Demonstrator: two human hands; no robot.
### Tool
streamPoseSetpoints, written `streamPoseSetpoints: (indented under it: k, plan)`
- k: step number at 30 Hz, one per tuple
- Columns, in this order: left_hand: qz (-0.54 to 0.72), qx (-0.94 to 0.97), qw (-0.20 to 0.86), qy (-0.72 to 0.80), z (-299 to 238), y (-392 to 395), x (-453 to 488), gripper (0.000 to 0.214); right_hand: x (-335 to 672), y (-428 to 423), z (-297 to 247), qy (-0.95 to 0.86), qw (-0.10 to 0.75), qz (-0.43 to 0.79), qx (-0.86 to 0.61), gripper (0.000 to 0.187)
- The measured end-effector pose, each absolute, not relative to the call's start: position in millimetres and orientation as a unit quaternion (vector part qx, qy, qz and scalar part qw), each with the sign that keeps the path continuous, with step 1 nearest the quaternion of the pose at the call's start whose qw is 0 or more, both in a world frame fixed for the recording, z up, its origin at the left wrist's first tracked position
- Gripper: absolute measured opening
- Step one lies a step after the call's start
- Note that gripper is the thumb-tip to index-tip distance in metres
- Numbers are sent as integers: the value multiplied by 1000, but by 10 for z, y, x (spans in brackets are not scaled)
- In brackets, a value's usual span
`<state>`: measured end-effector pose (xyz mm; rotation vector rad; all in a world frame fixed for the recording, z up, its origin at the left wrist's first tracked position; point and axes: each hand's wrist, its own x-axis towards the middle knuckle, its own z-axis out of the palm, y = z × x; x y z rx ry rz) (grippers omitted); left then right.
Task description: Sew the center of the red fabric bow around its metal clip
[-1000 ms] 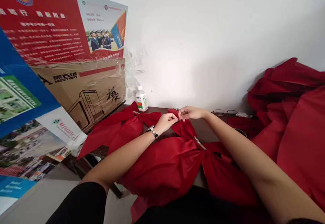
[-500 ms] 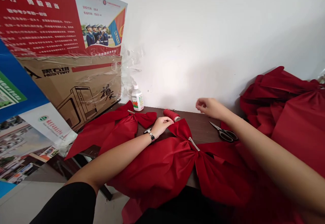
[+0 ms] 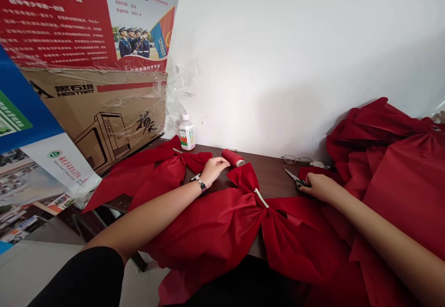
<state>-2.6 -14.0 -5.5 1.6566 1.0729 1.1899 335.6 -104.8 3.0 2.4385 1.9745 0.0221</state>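
My right hand (image 3: 320, 187) is closed around the handles of the scissors (image 3: 292, 175), whose blades point up and left on the dark table. My left hand (image 3: 212, 170), with a bracelet on its wrist, is pinched closed beside the spool of red thread (image 3: 231, 157). Whatever lies between its fingertips is too small to make out. In front of me spreads a large red fabric bow (image 3: 212, 223), gathered at its middle under a pale metallic strip (image 3: 261, 198). Part of it hangs over the table's near edge.
Another red bow (image 3: 163, 172) lies to the left, near a white-capped bottle (image 3: 187, 133). A carton (image 3: 135, 98) and printed boards (image 3: 52, 24) stand at the left. Eyeglasses (image 3: 295, 160) rest by the wall. Red fabric (image 3: 403, 168) is heaped at the right.
My right hand has come down from above the table and taken hold of the scissors. The eyeglasses behind it now show. My left hand remains pinched near the spool.
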Motion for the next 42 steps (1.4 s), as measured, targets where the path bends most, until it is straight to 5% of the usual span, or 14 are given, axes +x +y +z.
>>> streamPoseSetpoints:
  k: [10, 17, 25, 42]
  plan:
    - [462, 641, 431, 436, -80, -236, -143, 14, 3442, -977, 136, 617, -71, -116, 775, 20]
    - [461, 635, 437, 439, -63, -272, -209, 16, 2819, -1226, 415, 615, -306, -476, 549, 59]
    - [468, 637, 428, 438, -47, -293, -282, 20, 1982, -1125, 311, 577, -203, -633, 475, 64]
    - [465, 642, 427, 434, -28, -307, -276, 19, 1869, -1003, 317, 544, -245, -644, 478, 62]
